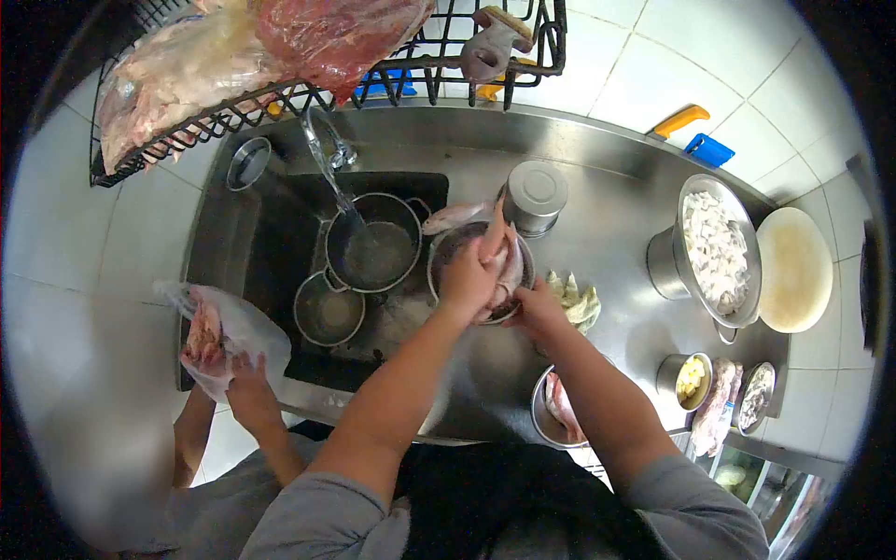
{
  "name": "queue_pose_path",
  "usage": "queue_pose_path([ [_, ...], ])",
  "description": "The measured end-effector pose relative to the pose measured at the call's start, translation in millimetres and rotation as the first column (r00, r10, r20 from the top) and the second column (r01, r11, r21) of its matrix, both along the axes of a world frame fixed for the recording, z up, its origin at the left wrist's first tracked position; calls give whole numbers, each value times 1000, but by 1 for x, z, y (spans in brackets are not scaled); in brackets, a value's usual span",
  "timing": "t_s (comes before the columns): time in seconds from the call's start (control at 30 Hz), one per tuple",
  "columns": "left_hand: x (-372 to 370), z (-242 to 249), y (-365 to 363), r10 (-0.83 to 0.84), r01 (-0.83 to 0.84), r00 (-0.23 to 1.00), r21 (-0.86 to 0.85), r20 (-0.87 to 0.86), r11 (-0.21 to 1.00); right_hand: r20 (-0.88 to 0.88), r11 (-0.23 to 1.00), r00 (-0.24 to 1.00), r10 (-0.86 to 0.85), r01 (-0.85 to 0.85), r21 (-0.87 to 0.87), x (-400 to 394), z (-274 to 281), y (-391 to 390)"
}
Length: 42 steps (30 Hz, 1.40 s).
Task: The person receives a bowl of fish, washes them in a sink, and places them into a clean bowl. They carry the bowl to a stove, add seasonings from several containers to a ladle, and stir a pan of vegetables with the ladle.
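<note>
My left hand [469, 280] is closed around a pinkish fish [511, 271], held over a round metal pot [436, 258]. Its fingers are partly hidden by the fish. At the pot's lower right rim, my right hand [541, 313] grips the edge; its fingertips are hard to see. Another small fish [455, 217] lies by the pot's upper left side. Just right of my right hand is a pale, crumpled glove [581, 306]. A metal canister [538, 193] with a lid stands behind the pot.
Water from the tap [327, 154] runs into a pot [373, 245] in the dark sink. At left, another person's hand [252, 392] holds a plastic bag [247, 327] of meat. A metal bowl [686, 215] of white pieces stands right. A wire rack [439, 61] overhangs the back.
</note>
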<state>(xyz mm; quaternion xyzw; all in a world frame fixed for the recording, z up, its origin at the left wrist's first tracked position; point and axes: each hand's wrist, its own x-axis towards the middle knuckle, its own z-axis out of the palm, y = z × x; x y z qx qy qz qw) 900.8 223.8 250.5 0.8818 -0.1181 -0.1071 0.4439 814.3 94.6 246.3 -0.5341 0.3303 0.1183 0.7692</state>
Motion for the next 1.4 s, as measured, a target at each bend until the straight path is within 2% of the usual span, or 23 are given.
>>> queue_pose_path([
  [0.1, -12, 5, -2, -167, 165, 982, 21, 94, 986, 7, 1000, 1000, -11, 11, -15, -20, 16, -14],
  [0.17, 7, 45, 14, -48, 42, 997, -113, -58, 993, 11, 999, 1000, -8, 8, -41, -32, 14, -23],
  [0.2, 30, 20, 25, 96, -63, 985, -220, 145, 973, 24, 997, 999, -26, 28, -68, -36, 14, -27],
  [0.23, 52, 22, 39, 141, -128, 914, -61, 381, 990, 16, 997, 999, -28, 30, -72, -39, 17, -30],
  [0.3, 100, -10, 52, 24, -61, 865, 57, 501, 997, 6, 999, 1000, -15, 15, -29, -45, 26, -35],
  [0.37, 116, -31, 50, -99, 103, 991, 37, -90, 994, 41, 998, 999, 21, -18, -60, -43, 23, -42],
  [0.4, 120, -45, 45, -99, 102, 991, 26, -91, 994, 8, 998, 1000, 3, -2, -59, -46, 32, -42],
  [0.47, 120, -71, 31, -137, 165, 985, 362, -102, 918, -41, 997, 999, -21, 18, -68, -49, 39, -47],
  [0.5, 112, -75, 31, -142, 178, 982, 356, -124, 917, -16, 998, 999, -43, 42, -54, -53, 38, -47],
  [0.67, 108, -73, 56, -76, 67, 988, -71, -136, 995, -26, 997, 1000, -7, 5, -74, -53, 39, -47],
  [0.77, 115, -83, 67, -85, 70, 983, -96, -163, 993, -82, 978, 996, 32, -48, -204, -55, 51, -52],
  [0.8, 111, -75, 74, -82, 67, 983, -95, -163, 993, -125, 811, 982, 140, -186, -555, -56, 48, -59],
  [0.83, 104, -57, 83, -64, 39, 984, -152, -167, 988, -203, 507, 955, 218, -289, -812, -58, 44, -68],
  [0.87, 98, -36, 90, -51, 15, 984, -208, -171, 978, -181, 80, 942, 282, -211, -974, -63, 36, -76],
  [0.9, 94, -16, 96, -47, -30, 967, -297, -250, 954, -180, 82, 945, 274, -210, -974, -60, 46, -72],
  [0.97, 86, 9, 109, -104, -83, 941, -516, -323, 853, 10, 331, 956, 292, -91, -939, -41, 83, -53],
  [1.03, 66, 59, 109, -204, -34, 933, -636, -297, 771, 171, 287, 838, 518, 17, -958, -15, 102, -35],
  [1.07, 60, 69, 105, -216, -19, 932, -637, -290, 771, 238, 355, 783, 575, 23, -935, 0, 114, -23],
  [1.13, 51, 83, 96, -392, 137, 898, -720, -199, 681, 381, 407, 662, 646, 124, -905, 28, 122, -1],
  [1.2, 36, 101, 78, -410, 183, 902, -735, -139, 653, 449, 393, 599, 664, 231, -890, 46, 125, -1],
  [1.27, 29, 105, 71, -417, 222, 905, -747, -81, 627, 200, 515, 668, 717, -314, -797, 55, 132, -7],
  [1.33, 25, 102, 69, -331, 250, 942, -559, -46, 790, 213, 476, 651, 729, -259, -840, 49, 135, -16],
  [1.4, 21, 104, 69, -349, 271, 934, -488, -76, 830, 220, 438, 631, 744, -211, -874, 44, 135, -22],
])
